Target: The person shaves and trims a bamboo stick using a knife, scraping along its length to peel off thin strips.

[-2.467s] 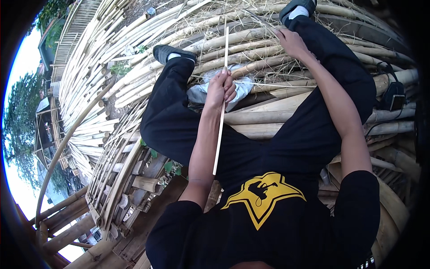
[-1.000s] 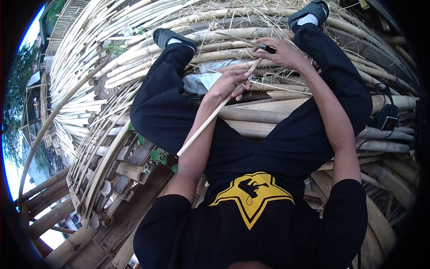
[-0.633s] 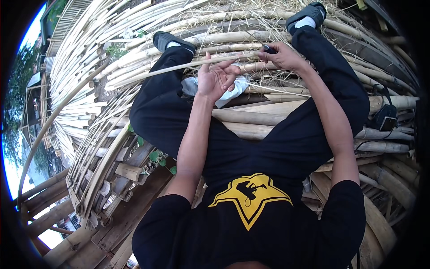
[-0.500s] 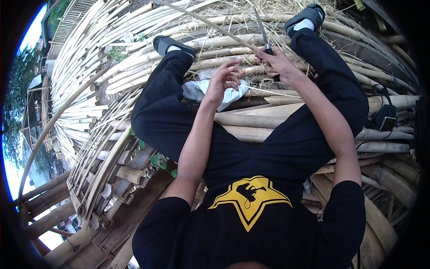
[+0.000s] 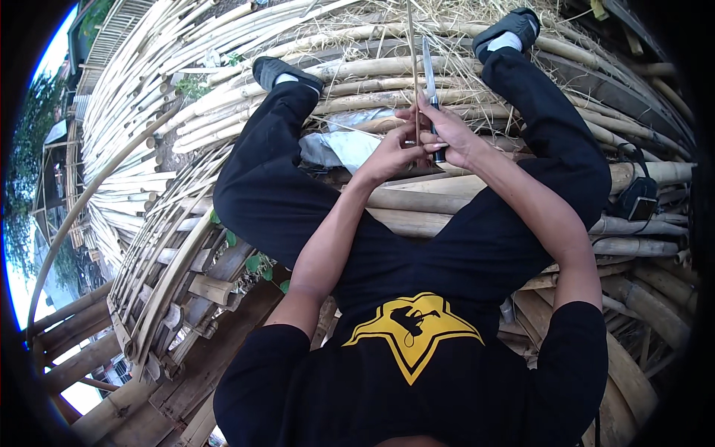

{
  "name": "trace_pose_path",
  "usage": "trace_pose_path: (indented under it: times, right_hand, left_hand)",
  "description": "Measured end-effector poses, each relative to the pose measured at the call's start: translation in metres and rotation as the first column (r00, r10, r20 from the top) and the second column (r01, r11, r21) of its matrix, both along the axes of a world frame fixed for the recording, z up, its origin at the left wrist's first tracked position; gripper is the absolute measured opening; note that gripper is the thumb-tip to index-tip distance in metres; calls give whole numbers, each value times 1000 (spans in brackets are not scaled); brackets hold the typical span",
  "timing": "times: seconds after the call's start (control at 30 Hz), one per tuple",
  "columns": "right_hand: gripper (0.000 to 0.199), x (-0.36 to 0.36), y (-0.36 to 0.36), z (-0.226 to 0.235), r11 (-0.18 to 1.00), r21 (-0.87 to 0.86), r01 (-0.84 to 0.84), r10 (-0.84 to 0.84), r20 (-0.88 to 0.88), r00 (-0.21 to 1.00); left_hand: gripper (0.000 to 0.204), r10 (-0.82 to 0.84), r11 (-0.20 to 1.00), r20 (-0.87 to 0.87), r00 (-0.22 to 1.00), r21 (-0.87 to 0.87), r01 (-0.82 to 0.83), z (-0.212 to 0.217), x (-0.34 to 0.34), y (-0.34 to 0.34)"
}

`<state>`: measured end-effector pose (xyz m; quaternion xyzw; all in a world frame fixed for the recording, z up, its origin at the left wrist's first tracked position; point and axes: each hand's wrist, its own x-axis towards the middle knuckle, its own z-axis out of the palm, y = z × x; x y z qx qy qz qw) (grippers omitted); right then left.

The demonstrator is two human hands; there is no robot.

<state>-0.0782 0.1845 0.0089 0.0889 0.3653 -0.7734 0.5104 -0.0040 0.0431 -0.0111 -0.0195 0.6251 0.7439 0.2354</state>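
Strip (image 5: 413, 56) btwn hands (image 5: 391, 155), extending fwd, knife (image 5: 430, 80) in R hand (image 5: 456, 139)

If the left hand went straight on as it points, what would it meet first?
The left hand would probably meet the right hand, holding the black-handled silver knife; depth between them is unclear.

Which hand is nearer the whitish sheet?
Left. The left hand is just right of the whitish sheet; the right hand is farther right, holding the knife.
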Motion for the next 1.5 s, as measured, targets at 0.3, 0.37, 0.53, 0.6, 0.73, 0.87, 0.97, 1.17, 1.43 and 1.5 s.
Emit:
trace_pose_path:
  times: [0.3, 0.37, 0.53, 0.6, 0.73, 0.87, 0.97, 1.17, 1.43, 1.5]
  right_hand:
    - [46, -5, -7, -10, 924, 380, 47, 81, -314, 946]
    - [46, -7, -9, -13, 892, 449, 60, 107, -337, 936]
    - [43, -14, -5, -18, 884, 436, 168, -59, -252, 966]
    - [44, -19, 0, -24, 876, 451, 174, -54, -266, 962]
    - [44, -24, 5, -25, 785, 592, 181, 365, -678, 638]
    - [38, -23, 6, -12, 674, 686, 274, 727, -683, -77]
    - [39, -23, 7, -17, 603, 755, 257, 779, -627, 12]
    - [37, -32, 13, -27, 654, 693, 302, 736, -676, -43]
    - [37, -32, 12, -21, 687, 705, 179, 722, -689, -60]
    - [40, -34, 13, -33, 702, 681, 208, 705, -706, -72]
  left_hand:
    - [27, 354, 932, 121, 928, 36, -360, -2, 5, 14]
    - [29, 401, 913, 99, 911, 29, -406, -10, 6, 19]
    - [25, 502, 851, 134, 854, 103, -516, -12, 4, 11]
    - [23, 504, 804, 254, 826, 212, -555, -13, 1, 1]
    - [16, 412, 784, 351, 841, 333, -523, -8, -2, -7]
    - [16, 405, 811, 290, 867, 325, -487, -3, -2, -10]
    - [17, 382, 828, 281, 881, 320, -461, -2, -2, -11]
    - [19, 365, 872, 216, 906, 260, -414, 1, -2, -9]
    - [12, 369, 774, 265, 891, 443, -452, 7, 4, -17]
    - [12, 355, 762, 294, 887, 458, -457, 10, 6, -17]
